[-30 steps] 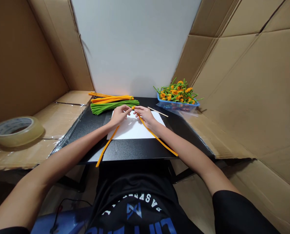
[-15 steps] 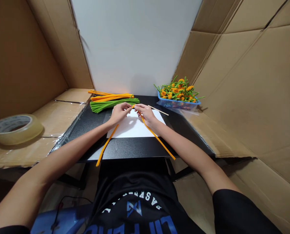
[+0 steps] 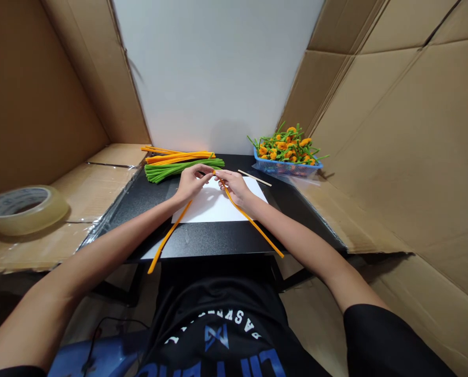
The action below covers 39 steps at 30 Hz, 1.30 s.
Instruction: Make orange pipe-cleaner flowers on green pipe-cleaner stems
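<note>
Blk table (image 3: pixel 206 238); L/R fingers (image 3: pixel 204 169) partly hide orange strip (image 3: pixel 254 224)

We've got open room straight down from above, plus the front strip of the black surface (image 3: pixel 214 241) between the left forearm (image 3: pixel 119 235) and right forearm (image 3: pixel 302 241). Watch the left orange strand (image 3: pixel 168 240) and right orange strand (image 3: pixel 259 230) though, they slant across both ends of that strip. Going further back on our left, we'd hit the green pipe cleaners (image 3: pixel 165 170) and orange pipe cleaners (image 3: pixel 182 156). Back right, the blue basket (image 3: pixel 284 167) has stems poking past its rim, but we could squeeze between it and the wooden stick (image 3: pixel 254 178). Cardboard walls (image 3: pixel 406 146) box us in both sides.
</note>
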Motion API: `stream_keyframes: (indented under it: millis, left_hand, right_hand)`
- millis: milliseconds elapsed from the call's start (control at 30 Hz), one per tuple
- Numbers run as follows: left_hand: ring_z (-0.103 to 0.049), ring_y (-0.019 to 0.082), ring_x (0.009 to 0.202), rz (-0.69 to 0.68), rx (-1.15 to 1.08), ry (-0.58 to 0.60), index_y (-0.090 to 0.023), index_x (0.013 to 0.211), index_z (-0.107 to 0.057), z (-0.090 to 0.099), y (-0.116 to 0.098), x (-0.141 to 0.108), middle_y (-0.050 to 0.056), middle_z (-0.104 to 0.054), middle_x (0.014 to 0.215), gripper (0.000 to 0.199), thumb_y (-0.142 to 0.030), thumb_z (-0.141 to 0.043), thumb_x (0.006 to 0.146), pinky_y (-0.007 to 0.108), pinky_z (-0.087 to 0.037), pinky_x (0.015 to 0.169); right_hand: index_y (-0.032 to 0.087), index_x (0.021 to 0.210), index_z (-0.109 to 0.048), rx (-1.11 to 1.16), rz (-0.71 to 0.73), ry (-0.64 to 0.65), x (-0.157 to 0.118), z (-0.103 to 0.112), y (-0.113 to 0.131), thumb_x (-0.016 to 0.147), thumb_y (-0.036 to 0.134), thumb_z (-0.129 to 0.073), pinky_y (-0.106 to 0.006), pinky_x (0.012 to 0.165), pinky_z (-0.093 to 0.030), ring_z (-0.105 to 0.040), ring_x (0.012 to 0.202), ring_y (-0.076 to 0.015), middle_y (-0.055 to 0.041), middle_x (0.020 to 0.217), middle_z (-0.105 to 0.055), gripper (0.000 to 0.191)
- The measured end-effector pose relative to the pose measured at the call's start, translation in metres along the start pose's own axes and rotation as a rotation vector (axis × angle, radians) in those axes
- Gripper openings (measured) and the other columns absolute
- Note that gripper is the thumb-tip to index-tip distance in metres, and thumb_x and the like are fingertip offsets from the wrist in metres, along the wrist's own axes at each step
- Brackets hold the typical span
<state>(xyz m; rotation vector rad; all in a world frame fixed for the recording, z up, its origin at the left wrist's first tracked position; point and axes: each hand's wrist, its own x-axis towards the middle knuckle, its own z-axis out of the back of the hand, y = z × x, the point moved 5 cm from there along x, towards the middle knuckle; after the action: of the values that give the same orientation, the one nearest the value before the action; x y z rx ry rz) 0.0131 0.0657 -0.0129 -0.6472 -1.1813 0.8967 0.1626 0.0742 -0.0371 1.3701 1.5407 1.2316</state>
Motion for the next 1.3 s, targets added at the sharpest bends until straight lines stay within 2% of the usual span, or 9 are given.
stream_keyframes:
  millis: [433,567,667,867,933,1033,1133,1300]
  left_hand:
    - [-0.058,0.012,0.062,0.056,-0.094,-0.039,-0.013,0.092,-0.077,-0.002,0.01,-0.001,0.007,-0.075,0.086,0.031,-0.037,-0.075,0.073,0.022,-0.045,0.054]
    - [-0.061,0.013,0.072,-0.1,0.002,-0.063,-0.016,0.089,-0.079,0.002,-0.001,-0.004,0.007,-0.073,0.09,0.022,-0.033,-0.069,0.08,0.023,-0.048,0.062]
    - [-0.061,0.013,0.075,-0.227,0.123,-0.066,-0.018,0.088,-0.079,0.003,-0.009,-0.007,0.005,-0.07,0.09,0.018,-0.028,-0.065,0.084,0.022,-0.046,0.061]
    - [-0.06,0.012,0.073,-0.579,0.417,-0.052,-0.02,0.083,-0.076,-0.001,-0.019,-0.009,0.004,-0.067,0.087,0.017,-0.018,-0.06,0.088,0.024,-0.045,0.062]
    - [-0.06,0.013,0.072,-0.642,0.506,-0.056,-0.02,0.084,-0.076,-0.002,-0.02,-0.01,0.004,-0.068,0.089,0.018,-0.015,-0.059,0.087,0.024,-0.046,0.063]
    - [-0.061,0.013,0.072,-0.633,0.544,-0.074,-0.019,0.085,-0.074,-0.002,-0.021,-0.01,0.004,-0.069,0.089,0.017,-0.011,-0.058,0.086,0.024,-0.046,0.062]
    - [-0.06,0.011,0.067,-0.547,0.474,-0.11,-0.018,0.089,-0.069,-0.001,-0.022,-0.01,0.002,-0.069,0.084,0.015,-0.008,-0.06,0.082,0.022,-0.047,0.061]
    - [-0.059,0.007,0.059,-0.444,0.344,-0.14,-0.018,0.106,-0.06,-0.003,-0.023,-0.01,-0.003,-0.069,0.079,0.031,-0.008,-0.067,0.078,0.018,-0.047,0.057]
  right_hand:
    - [0.016,0.07,-0.068,0.043,-0.062,-0.023,-0.007,-0.005,0.0,0.073,0.028,-0.079,-0.022,0.056,-0.037,-0.048,0.059,-0.007,-0.0007,0.071,-0.063,0.017]
    - [0.016,0.073,-0.069,0.083,-0.096,-0.029,-0.009,-0.006,-0.001,0.076,0.022,-0.076,-0.021,0.054,-0.036,-0.048,0.059,-0.0074,-0.001,0.07,-0.063,0.01]
    - [0.015,0.074,-0.07,0.111,-0.114,-0.023,-0.008,-0.006,-0.001,0.078,0.016,-0.072,-0.02,0.052,-0.035,-0.046,0.057,-0.007,-0.0005,0.066,-0.06,0.004]
    - [0.011,0.073,-0.069,0.177,-0.166,-0.016,-0.007,-0.007,-0.005,0.08,0.008,-0.064,-0.018,0.049,-0.033,-0.046,0.056,-0.0056,-0.0002,0.063,-0.057,0.01]
    - [0.012,0.073,-0.068,0.214,-0.194,-0.021,-0.007,-0.007,-0.006,0.082,0.007,-0.061,-0.017,0.049,-0.033,-0.047,0.056,-0.0052,-0.0002,0.064,-0.057,0.012]
    - [0.013,0.073,-0.065,0.274,-0.226,-0.004,-0.007,-0.009,-0.005,0.084,0.01,-0.063,-0.017,0.049,-0.034,-0.047,0.056,-0.0055,0.0003,0.065,-0.057,0.012]
    - [0.015,0.072,-0.062,0.316,-0.228,0.034,-0.006,-0.013,-0.001,0.084,0.02,-0.069,-0.018,0.047,-0.031,-0.043,0.053,-0.0053,0.0013,0.065,-0.056,0.015]
    - [0.016,0.071,-0.058,0.261,-0.165,0.062,-0.006,-0.017,0.003,0.074,0.031,-0.08,-0.02,0.044,-0.022,-0.037,0.049,-0.0041,0.0043,0.061,-0.052,0.027]
